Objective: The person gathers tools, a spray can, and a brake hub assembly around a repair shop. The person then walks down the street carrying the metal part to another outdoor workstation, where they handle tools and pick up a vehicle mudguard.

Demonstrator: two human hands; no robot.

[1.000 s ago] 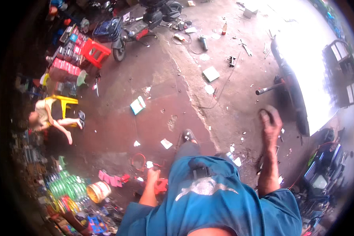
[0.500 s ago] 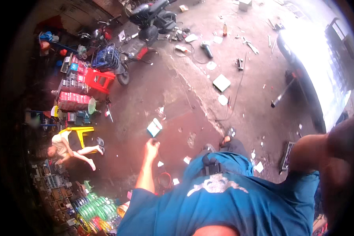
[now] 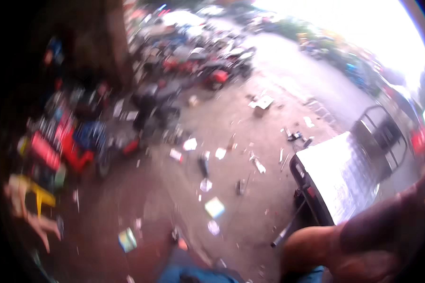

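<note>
Neither of my hands shows at this moment. My right arm (image 3: pixel 311 247) is bent, its elbow large at the lower right, and its forearm runs up into the dark right rim, where the hand is lost. Below the elbow, a piece of my blue shirt (image 3: pixel 193 273) appears at the lower edge. One foot (image 3: pixel 178 238) stands on the floor at the lower middle. The bent arm overlaps the near end of a vehicle's flat, shiny pale top (image 3: pixel 337 172). A bar-like tool (image 3: pixel 285 233) slants out from under that vehicle. The picture is smeared by motion.
Scattered on the floor are a square box (image 3: pixel 215 207), a dark power tool (image 3: pixel 204 165), a small carton (image 3: pixel 127 239) and several papers and tools. A seated person (image 3: pixel 26 207) on a yellow chair (image 3: pixel 40 193) is at the left, below a red stool (image 3: pixel 75 153). Parked scooters (image 3: pixel 198 66) crowd the back.
My view has swung up and to the right, bringing in the road and parked scooters. My left hand has left the picture, and most of my shirt too. The right arm stays bent.
</note>
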